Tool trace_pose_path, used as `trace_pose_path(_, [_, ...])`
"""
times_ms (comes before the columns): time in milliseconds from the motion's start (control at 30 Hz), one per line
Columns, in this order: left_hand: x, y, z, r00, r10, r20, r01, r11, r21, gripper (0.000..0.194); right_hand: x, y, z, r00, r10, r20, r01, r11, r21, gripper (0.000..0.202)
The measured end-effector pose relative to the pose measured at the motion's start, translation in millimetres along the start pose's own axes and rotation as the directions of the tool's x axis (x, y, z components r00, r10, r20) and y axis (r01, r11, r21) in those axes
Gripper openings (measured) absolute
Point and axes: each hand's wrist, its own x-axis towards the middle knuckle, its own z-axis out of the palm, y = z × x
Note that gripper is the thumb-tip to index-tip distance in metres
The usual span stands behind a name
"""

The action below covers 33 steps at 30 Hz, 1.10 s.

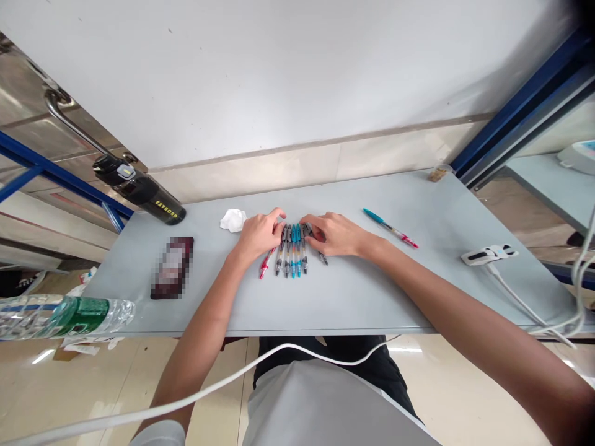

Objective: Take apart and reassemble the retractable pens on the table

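Several pens (293, 251) lie side by side in a row on the grey table, some with dark grey ends and some with teal ends. My left hand (260, 235) curls against the row's left side, its fingers around the upper part of a red-tipped pen (264, 266). From the right, my right hand (338, 234) bends its thumb and forefinger around a grey pen (323, 259) that lies at a slant and is partly hidden under the hand. Apart from the row, a teal pen with a red tip (390, 228) rests to the right.
Crumpled white tissue (233, 220) lies beyond my left hand. A black bottle (139, 189), a blurred dark red item (172, 267) and a clear water bottle (83, 316) are leftward. Rightward are a white power strip (489, 254) with cables and a small cup (439, 173).
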Motion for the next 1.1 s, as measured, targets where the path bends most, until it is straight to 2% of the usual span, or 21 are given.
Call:
trace_pose_path(467, [-1,4,-1.3,0.999,-0.044,0.01,0.044,0.999,0.032,0.028,-1,-4,4,0.997,-0.079,-0.006,0.08,0.995,0.054,0.033])
trace_pose_path(633, [-2,5,-2.9,1.0,-0.029,0.001,0.029,0.999,-0.035,0.025,-1,-1,-9,0.999,-0.049,-0.005,0.05,0.997,0.052,0.034])
trace_pose_path(767, [-2,0,-10.1,1.0,-0.021,0.0,0.021,0.998,-0.054,0.018,-5,18,-35,0.993,0.095,-0.072,-0.106,0.979,-0.175,0.03])
trace_pose_path(833, [-2,-4,-15.4,0.999,-0.042,0.029,0.043,0.998,-0.054,0.014,-9,32,-51,0.966,0.229,-0.121,-0.256,0.921,-0.293,0.024])
trace_pose_path(867, [-3,-6,-17.8,0.997,-0.052,0.05,0.055,0.997,-0.054,0.018,-12,39,-59,0.945,0.301,-0.127,-0.327,0.886,-0.33,0.023])
trace_pose_path(967, [-3,-9,-22.4,0.992,-0.052,0.119,0.058,0.997,-0.053,0.033,-21,58,-77,0.879,0.472,-0.073,-0.465,0.811,-0.356,0.024])
trace_pose_path(1100, [-5,-8,-22.0,0.987,-0.011,0.159,0.024,0.997,-0.079,0.034,-30,77,-83,0.774,0.629,0.072,-0.568,0.74,-0.362,0.031])
